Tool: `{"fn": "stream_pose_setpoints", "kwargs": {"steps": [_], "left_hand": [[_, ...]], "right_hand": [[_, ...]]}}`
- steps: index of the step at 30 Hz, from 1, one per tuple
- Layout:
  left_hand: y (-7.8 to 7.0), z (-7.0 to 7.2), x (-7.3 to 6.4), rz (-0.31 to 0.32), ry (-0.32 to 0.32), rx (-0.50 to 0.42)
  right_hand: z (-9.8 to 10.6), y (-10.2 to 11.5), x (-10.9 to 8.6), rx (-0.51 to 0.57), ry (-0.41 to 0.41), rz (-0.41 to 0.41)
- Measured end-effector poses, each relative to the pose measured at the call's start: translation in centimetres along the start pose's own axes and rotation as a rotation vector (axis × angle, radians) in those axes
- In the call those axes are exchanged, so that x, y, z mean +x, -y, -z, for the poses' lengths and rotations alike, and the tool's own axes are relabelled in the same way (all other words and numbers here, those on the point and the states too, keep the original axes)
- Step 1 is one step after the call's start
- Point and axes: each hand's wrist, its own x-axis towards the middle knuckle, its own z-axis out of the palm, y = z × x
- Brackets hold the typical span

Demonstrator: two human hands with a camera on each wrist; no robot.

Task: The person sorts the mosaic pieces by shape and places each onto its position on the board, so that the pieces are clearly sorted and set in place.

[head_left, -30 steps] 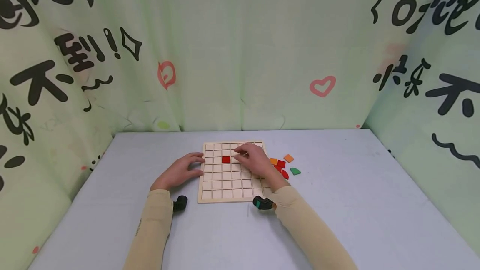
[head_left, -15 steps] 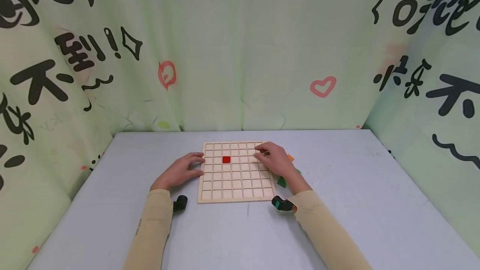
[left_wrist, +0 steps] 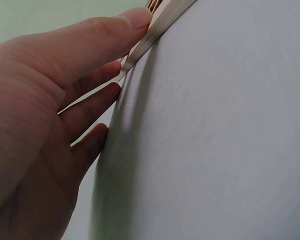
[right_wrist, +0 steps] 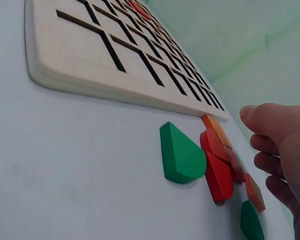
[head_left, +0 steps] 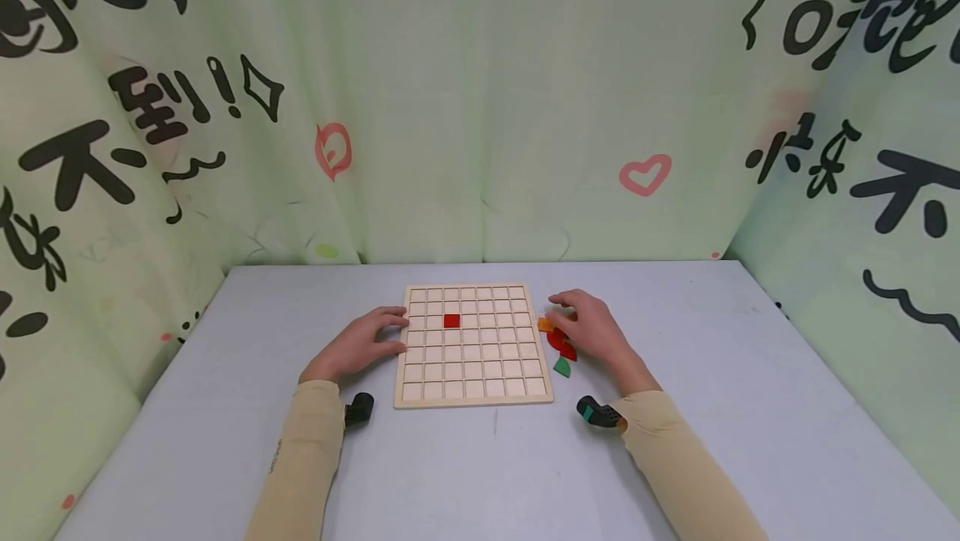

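Observation:
A pale wooden grid board [head_left: 472, 362] lies flat on the table, with one red square piece [head_left: 452, 321] in a cell of its upper left part. My left hand [head_left: 356, 347] rests its fingertips and thumb against the board's left edge; the left wrist view shows the thumb [left_wrist: 137, 17] on that rim. Just beyond the right edge, my right hand [head_left: 596, 328] hovers over a loose group of pieces, holding nothing. Under and beside it are an orange piece [head_left: 545, 324], red pieces [right_wrist: 219, 177] and a rounded green piece [right_wrist: 182, 155]. The hand hides part of the group in the head view.
In the right wrist view, another orange piece [right_wrist: 255, 192] and a second green piece [right_wrist: 251, 220] lie below the hand. The white table [head_left: 465, 474] meets pale green printed curtains [head_left: 420, 107] at the back and sides.
My right hand has moved right, from over the board to above the loose pieces, uncovering the board's right side. My left hand stays in place.

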Motion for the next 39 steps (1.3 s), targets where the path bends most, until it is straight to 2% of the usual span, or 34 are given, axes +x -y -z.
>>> {"fn": "stream_pose_setpoints", "kwargs": {"steps": [9,15,27,31,39], "left_hand": [[-0.13,0.1,-0.11,-0.001,0.001,-0.007],[0.0,0.19,-0.04,-0.013,0.0,0.001],[0.08,0.13,-0.11,-0.02,-0.004,0.0],[0.15,0.05,0.01,-0.028,-0.005,0.01],[0.03,0.01,-0.08,-0.002,0.003,-0.007]], "right_hand": [[0.42,-1.2,-0.25,-0.056,0.02,0.034],[0.37,-1.05,-0.18,-0.066,0.029,0.097],[-0.24,-0.8,-0.11,-0.063,0.027,0.163],[-0.27,-0.75,-0.12,-0.068,0.032,0.162],[-0.08,-0.33,-0.05,-0.08,0.02,0.106]]}}
